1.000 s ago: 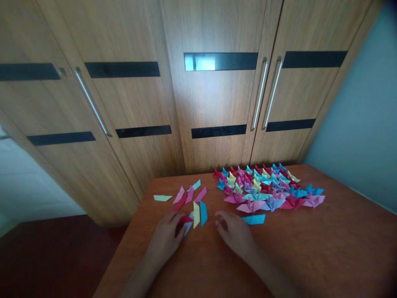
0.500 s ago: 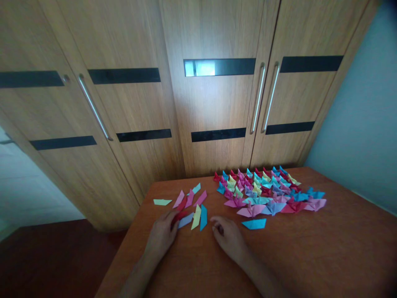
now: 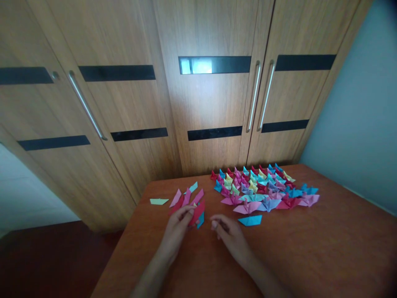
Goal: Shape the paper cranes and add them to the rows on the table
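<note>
My left hand [image 3: 178, 225] is closed on a red folded paper strip [image 3: 198, 210], pinched between thumb and fingers and raised over other pieces. Under and beside it lie a blue folded strip [image 3: 201, 220], partly covered, and another red strip [image 3: 177, 203]. My right hand [image 3: 228, 231] is just to the right, its fingers loosely curled with a small gap to the thumb and nothing visible between them. Nearest to it on its right is a flat blue folded strip [image 3: 250, 220]. Pink strips [image 3: 186, 197] lie behind my left hand.
Rows of colourful folded paper cranes [image 3: 253, 186] stand on the right back of the brown table [image 3: 310, 244]. A pale green strip [image 3: 159, 201] and a light blue strip [image 3: 191, 187] lie at the left. Behind rises a wooden wardrobe [image 3: 214, 103].
My left hand has picked up a red strip and moved it right, over the yellow and blue strips. My right hand has hardly moved. The view has shifted slightly.
</note>
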The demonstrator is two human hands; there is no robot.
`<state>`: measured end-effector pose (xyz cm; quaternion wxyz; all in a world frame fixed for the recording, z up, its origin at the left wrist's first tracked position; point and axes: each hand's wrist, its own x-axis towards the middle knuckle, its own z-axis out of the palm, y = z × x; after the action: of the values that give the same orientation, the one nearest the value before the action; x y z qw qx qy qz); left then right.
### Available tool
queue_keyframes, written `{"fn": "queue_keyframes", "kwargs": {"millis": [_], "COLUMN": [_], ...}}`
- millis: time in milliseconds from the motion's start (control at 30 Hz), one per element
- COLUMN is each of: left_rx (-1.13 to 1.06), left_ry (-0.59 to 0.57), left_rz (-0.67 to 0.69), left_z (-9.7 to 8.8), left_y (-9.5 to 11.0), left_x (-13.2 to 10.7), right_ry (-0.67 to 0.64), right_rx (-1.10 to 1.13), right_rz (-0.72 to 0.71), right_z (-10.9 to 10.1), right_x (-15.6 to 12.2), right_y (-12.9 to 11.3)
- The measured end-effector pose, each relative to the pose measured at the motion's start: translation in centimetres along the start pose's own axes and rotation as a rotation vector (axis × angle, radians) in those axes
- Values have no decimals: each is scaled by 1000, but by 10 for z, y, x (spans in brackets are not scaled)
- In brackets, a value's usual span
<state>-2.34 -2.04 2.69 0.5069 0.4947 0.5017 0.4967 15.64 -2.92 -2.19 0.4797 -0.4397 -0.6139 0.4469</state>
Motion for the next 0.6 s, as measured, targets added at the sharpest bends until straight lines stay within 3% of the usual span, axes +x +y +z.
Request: {"fn": "queue_keyframes", "kwargs": {"millis": [133,233,400,600], "left_rx": [128,69,24,40], "left_ry": [-212,-250,-248,-289], "left_rz": [91,24,-172,-164], "left_z": [39,56,55,47], "left_y": [-5,-20,-42,-40], "left_x": [-5,-8,-9,-14], "right_ry": [31,116,150,102], "right_rx": [125,87,-42,-70], "right_rz": [31,30,11,25], "right_z": [-10,-17,-23,-20], "right_x": [-7,-12,-21,-23], "right_y": [1,4,6,4]}}
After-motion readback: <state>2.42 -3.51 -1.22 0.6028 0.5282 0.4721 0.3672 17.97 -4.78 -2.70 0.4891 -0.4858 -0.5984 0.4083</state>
